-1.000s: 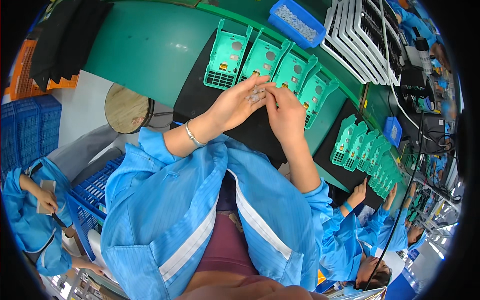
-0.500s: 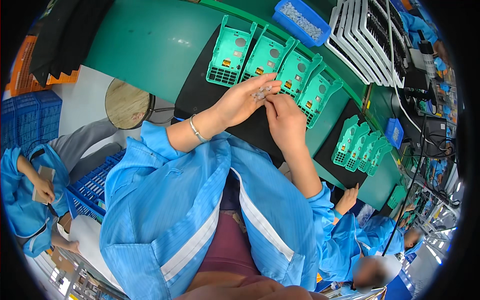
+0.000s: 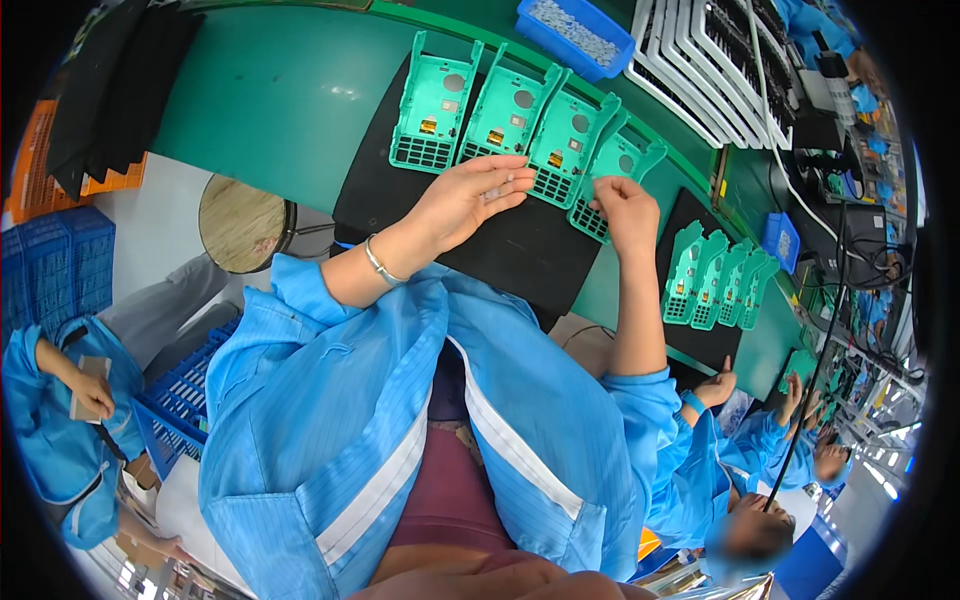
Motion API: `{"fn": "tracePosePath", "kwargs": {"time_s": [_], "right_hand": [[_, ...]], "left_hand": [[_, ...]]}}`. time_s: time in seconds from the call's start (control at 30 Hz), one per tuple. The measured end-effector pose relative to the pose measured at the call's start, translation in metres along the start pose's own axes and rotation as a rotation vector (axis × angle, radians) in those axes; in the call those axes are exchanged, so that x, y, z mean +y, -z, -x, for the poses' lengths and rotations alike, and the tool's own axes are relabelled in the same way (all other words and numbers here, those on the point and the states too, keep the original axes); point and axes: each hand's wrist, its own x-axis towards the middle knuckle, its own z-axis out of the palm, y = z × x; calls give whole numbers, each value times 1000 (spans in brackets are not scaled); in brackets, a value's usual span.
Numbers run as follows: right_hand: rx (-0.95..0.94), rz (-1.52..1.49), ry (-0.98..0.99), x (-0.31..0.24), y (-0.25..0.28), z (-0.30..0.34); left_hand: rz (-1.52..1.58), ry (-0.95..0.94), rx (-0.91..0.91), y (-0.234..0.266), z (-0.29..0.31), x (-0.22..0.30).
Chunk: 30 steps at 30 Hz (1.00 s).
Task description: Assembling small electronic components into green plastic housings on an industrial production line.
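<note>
My left hand [image 3: 465, 205] is cupped, palm up, with small pale translucent pieces held in its half-curled fingers. Beyond its fingertips, several green plastic housings [image 3: 437, 95] lie in a slanting row on a black mat [image 3: 500, 250]. Each has a grid of square openings at its near end. My right hand [image 3: 630, 218] is over the right-most housing of that row [image 3: 620, 160], thumb and fingers pinched together and pointing down into it. Whatever sits in that pinch is hidden, and the hand covers part of the housing.
A blue bin [image 3: 563, 48] of small white pieces stands behind the row, beside white racks [image 3: 690, 75]. Rightward, more green housings [image 3: 705, 285] rest on another mat near a co-worker's hand [image 3: 715, 385]. A round stool [image 3: 240, 222] and blue crates [image 3: 60, 265] are at left.
My right hand has left the left palm and moved right, over the right-most housing. My left fingers have curled more around the small pieces. The view has shifted slightly.
</note>
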Motion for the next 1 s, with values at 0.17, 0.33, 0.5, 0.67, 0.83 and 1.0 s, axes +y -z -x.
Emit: {"fn": "tracePosePath", "kwargs": {"time_s": [0.17,0.33,0.5,0.67,0.83,1.0], "right_hand": [[-89,-4,-36,1,8,-29],[-172,88,-20,8,14,-49],[-269,248,22,-7,23,-59],[-411,497,75,-16,29,-82],[-404,760,119,-19,24,-89],[-156,446,218,4,23,-50]], "left_hand": [[-65,7,39,-5,3,0],[-137,26,48,-5,2,0],[-128,-3,1,-9,2,-2],[-211,73,37,-3,-1,-7],[-170,59,2,-6,0,-4],[-121,0,-4,-9,2,0]]}}
